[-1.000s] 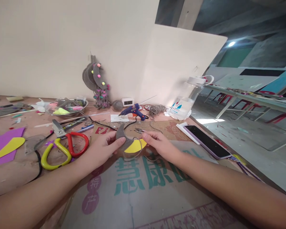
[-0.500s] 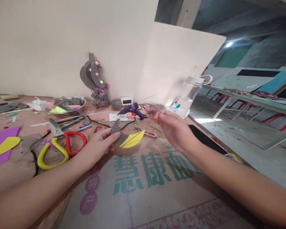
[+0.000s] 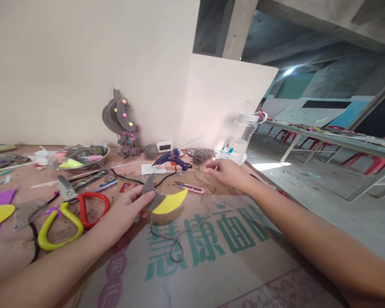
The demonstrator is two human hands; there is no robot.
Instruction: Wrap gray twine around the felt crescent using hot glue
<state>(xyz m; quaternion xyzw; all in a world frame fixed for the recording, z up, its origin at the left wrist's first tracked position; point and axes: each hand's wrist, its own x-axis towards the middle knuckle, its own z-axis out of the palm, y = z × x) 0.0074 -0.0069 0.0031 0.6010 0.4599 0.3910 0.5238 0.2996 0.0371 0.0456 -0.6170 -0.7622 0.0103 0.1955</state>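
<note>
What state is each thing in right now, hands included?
Left hand: closed on the crescent.
Crescent: partly wrapped in grey yarn, otherwise bare yellow.
Right hand: partly curled, unclear whether gripping.
Yarn tail: slack, looped.
Scissors: lying flat, apparently closed.
Pink snips: lying, apparently open.
Glue gun: unheld; power can't be told.
Bottle: lidded, seemingly part full.
Clock: reading too small to make out.
Yarn ball: wound.

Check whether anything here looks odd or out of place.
Mainly the gray yarn: it trails in a slack loop over the cardboard, unlike the close wrapping around the yellow crescent in the left hand. Nothing looks spilled.
</note>
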